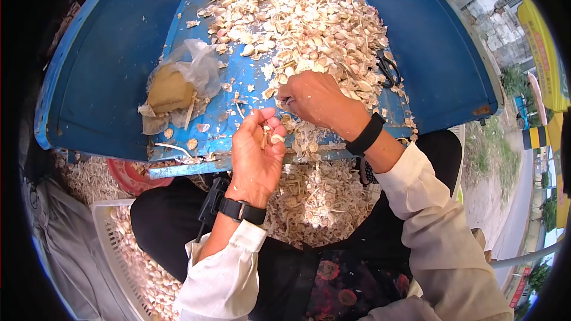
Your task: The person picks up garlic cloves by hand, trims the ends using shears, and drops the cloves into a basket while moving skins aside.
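Observation:
My left hand (257, 151) is palm up over the front edge of the blue metal tray (223, 15), its fingers curled around a few garlic cloves (277, 138). To its right and slightly higher, my right hand (321, 102) is closed, knuckles up, at the near edge of a large heap of garlic cloves (297, 12). A small dark, shiny bit shows by its thumb; I cannot make out what it is. Loose skins and stalk pieces lie on the tray around both hands.
A clear plastic bag with a tan block (171, 89) lies on the tray's left. Black-handled scissors (388, 69) rest at the heap's right edge. Below are garlic skins (321, 202), a white crate (106, 226) of cloves and a red basin (128, 175).

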The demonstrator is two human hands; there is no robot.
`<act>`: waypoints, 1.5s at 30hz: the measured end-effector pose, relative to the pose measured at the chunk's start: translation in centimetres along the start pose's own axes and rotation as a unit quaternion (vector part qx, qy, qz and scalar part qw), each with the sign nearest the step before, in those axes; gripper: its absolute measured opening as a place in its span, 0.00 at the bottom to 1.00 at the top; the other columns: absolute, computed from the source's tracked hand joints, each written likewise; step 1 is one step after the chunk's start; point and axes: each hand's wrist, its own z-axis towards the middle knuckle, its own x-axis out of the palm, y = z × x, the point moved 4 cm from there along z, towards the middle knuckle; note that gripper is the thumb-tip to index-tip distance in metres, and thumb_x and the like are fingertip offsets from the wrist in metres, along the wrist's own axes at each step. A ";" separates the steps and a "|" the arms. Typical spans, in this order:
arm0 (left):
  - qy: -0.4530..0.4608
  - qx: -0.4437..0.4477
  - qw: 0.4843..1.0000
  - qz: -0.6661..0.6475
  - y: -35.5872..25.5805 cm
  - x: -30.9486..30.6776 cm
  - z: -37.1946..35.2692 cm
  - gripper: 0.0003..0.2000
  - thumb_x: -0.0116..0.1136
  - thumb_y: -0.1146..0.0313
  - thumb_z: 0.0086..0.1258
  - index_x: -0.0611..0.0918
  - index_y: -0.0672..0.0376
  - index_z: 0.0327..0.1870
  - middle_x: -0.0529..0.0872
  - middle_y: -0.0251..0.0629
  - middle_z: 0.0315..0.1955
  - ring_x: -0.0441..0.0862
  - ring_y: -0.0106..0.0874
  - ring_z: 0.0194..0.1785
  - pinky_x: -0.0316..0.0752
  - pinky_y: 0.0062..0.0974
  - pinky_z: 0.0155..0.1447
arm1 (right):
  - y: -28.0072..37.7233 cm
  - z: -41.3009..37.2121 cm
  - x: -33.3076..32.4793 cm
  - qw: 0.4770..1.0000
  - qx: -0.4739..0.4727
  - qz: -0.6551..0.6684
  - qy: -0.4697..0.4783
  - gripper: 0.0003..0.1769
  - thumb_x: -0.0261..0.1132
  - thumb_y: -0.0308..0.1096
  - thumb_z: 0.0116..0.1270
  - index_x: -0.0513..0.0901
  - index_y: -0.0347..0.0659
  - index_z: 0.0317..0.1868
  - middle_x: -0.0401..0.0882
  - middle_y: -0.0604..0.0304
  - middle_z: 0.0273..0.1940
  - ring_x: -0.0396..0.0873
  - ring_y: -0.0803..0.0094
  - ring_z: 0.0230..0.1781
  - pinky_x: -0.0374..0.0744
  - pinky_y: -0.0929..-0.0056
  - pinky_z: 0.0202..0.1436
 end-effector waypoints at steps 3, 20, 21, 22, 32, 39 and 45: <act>0.018 0.008 1.000 0.017 -0.5 -0.5 0.2 0.16 0.46 0.56 0.77 0.78 0.61 0.50 0.81 0.30 0.32 0.73 0.21 0.28 0.62 0.16 0.23 | -0.4 0.2 -0.5 0.997 0.000 0.060 -0.053 0.08 0.63 0.29 0.55 0.85 0.40 0.35 0.84 0.50 0.33 0.82 0.49 0.32 0.79 0.58 0.36; 0.104 -0.031 0.992 -0.070 0.4 1.8 0.0 0.12 0.48 0.59 0.78 0.75 0.59 0.39 0.76 0.33 0.28 0.68 0.20 0.24 0.59 0.13 0.18 | -4.1 -6.7 -0.9 0.995 0.011 0.061 -0.078 0.04 0.62 0.24 0.52 0.82 0.36 0.29 0.78 0.45 0.23 0.78 0.46 0.26 0.77 0.56 0.33; 0.095 -0.041 0.991 -0.082 0.6 1.7 0.1 0.12 0.48 0.59 0.78 0.74 0.58 0.38 0.76 0.33 0.29 0.68 0.20 0.24 0.59 0.13 0.18 | -4.5 -6.3 -1.3 0.993 0.033 0.109 -0.034 0.05 0.62 0.25 0.55 0.82 0.36 0.34 0.80 0.48 0.26 0.78 0.52 0.26 0.77 0.60 0.31; 0.097 -0.039 0.991 -0.084 0.7 1.7 0.1 0.12 0.48 0.59 0.78 0.74 0.58 0.38 0.76 0.33 0.29 0.68 0.20 0.24 0.59 0.13 0.18 | -4.8 -6.1 -1.6 0.986 0.053 0.155 0.010 0.07 0.62 0.27 0.59 0.83 0.37 0.38 0.82 0.50 0.28 0.79 0.58 0.26 0.78 0.65 0.30; 0.104 -0.097 0.987 0.078 2.7 2.6 -0.3 0.21 0.42 0.53 0.80 0.78 0.65 0.51 0.82 0.39 0.36 0.78 0.27 0.28 0.74 0.13 0.25 | -2.9 -6.7 -2.7 0.656 0.198 0.726 0.058 0.14 0.54 0.30 0.74 0.79 0.32 0.54 0.79 0.62 0.35 0.71 0.83 0.27 0.69 0.84 0.24; 0.217 -0.110 0.970 -0.001 3.4 2.4 0.2 0.21 0.40 0.50 0.80 0.78 0.61 0.49 0.84 0.39 0.34 0.80 0.28 0.29 0.72 0.18 0.26 | 0.0 -6.4 -3.8 0.703 0.104 0.695 0.107 0.15 0.57 0.32 0.73 0.79 0.33 0.54 0.77 0.64 0.27 0.69 0.82 0.20 0.68 0.83 0.24; 0.127 -0.096 0.987 0.013 3.1 2.2 -0.3 0.22 0.40 0.49 0.80 0.78 0.60 0.47 0.83 0.38 0.33 0.81 0.29 0.30 0.74 0.19 0.26 | 0.8 -6.7 -3.7 0.776 0.035 0.625 0.080 0.13 0.59 0.33 0.73 0.83 0.34 0.51 0.79 0.64 0.29 0.71 0.83 0.21 0.69 0.84 0.24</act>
